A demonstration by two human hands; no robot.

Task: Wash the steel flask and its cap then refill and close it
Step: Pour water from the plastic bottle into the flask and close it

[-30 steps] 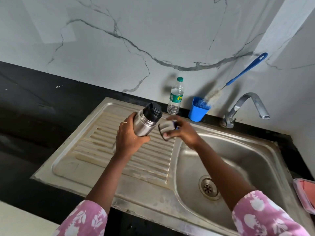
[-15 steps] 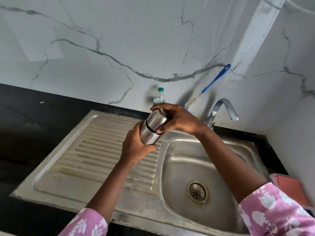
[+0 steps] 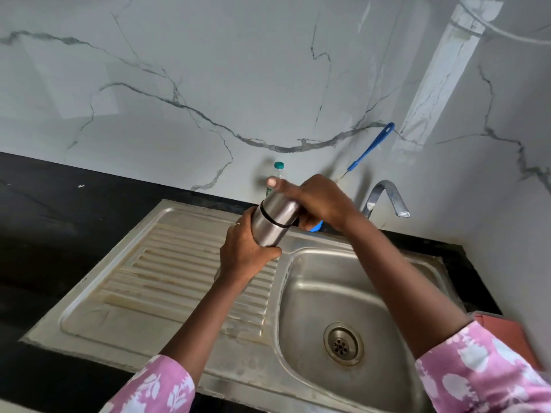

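Note:
The steel flask (image 3: 266, 231) tilts up and to the right above the sink's draining board. My left hand (image 3: 245, 254) grips its lower body. The steel cap (image 3: 280, 206) sits over the flask's top, with a dark seam between the two. My right hand (image 3: 317, 201) wraps round the cap from the right, thumb along its top. The flask's base is hidden behind my left hand.
The steel sink (image 3: 301, 296) has a ribbed draining board (image 3: 179, 281) on the left and a basin with a drain (image 3: 343, 344) on the right. A tap (image 3: 387, 198), a blue bottle brush (image 3: 371, 147), a plastic water bottle (image 3: 278, 169) and a blue cup (image 3: 316, 227) stand behind. A pink container (image 3: 507, 332) sits at right.
A second ago my right hand held the steel cap apart beside the flask's black stopper. The cap now covers the top and my right hand has turned round it.

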